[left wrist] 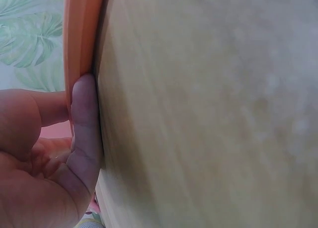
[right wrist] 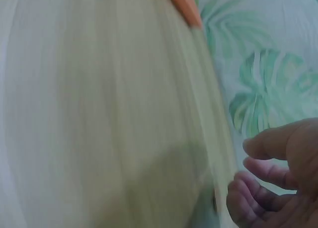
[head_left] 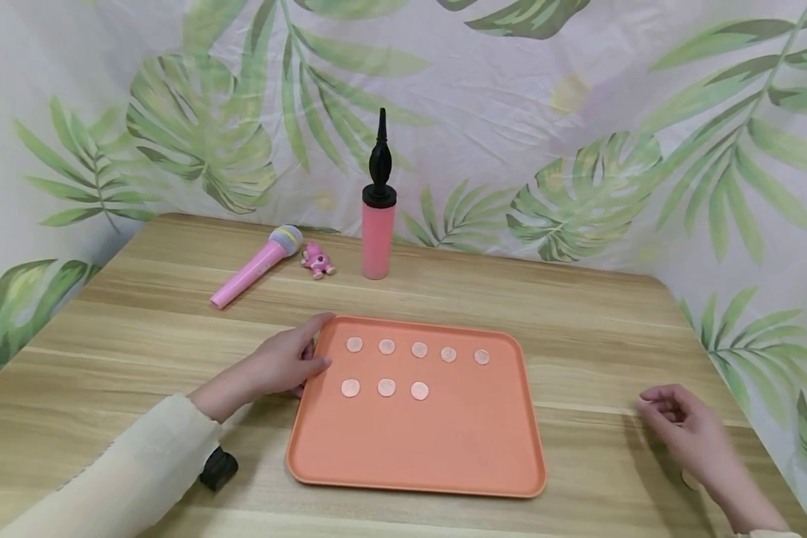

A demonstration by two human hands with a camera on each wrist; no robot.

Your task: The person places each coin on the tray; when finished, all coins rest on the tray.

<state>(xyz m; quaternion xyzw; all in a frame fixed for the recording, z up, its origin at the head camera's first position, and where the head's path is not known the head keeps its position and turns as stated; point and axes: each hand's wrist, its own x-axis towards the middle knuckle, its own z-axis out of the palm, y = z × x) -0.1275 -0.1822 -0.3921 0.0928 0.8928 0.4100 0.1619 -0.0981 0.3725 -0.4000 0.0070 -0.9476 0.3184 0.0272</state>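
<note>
An orange tray [head_left: 471, 441] lies on the wooden table, its left rim gripped by my left hand [head_left: 285, 360], thumb over the edge. In the left wrist view, a finger [left wrist: 85, 109] lies along the outside of the tray wall [left wrist: 79, 34]. On the tray are flat, pale round discs [head_left: 420, 350]: several in the back row, three in the row before it. My right hand [head_left: 696, 433] hovers at the table's right side with loosely curled fingers; nothing shows between thumb and fingers in the right wrist view. Another round disc [head_left: 690, 480] peeks out by the right wrist, mostly hidden.
Behind the tray stand a pink hand pump [head_left: 376, 239] with a black top, a small pink bear figure [head_left: 317, 260] and a pink toy microphone [head_left: 252, 269] lying on its side. A leaf-patterned cloth [head_left: 484, 112] hangs along the table's back edge.
</note>
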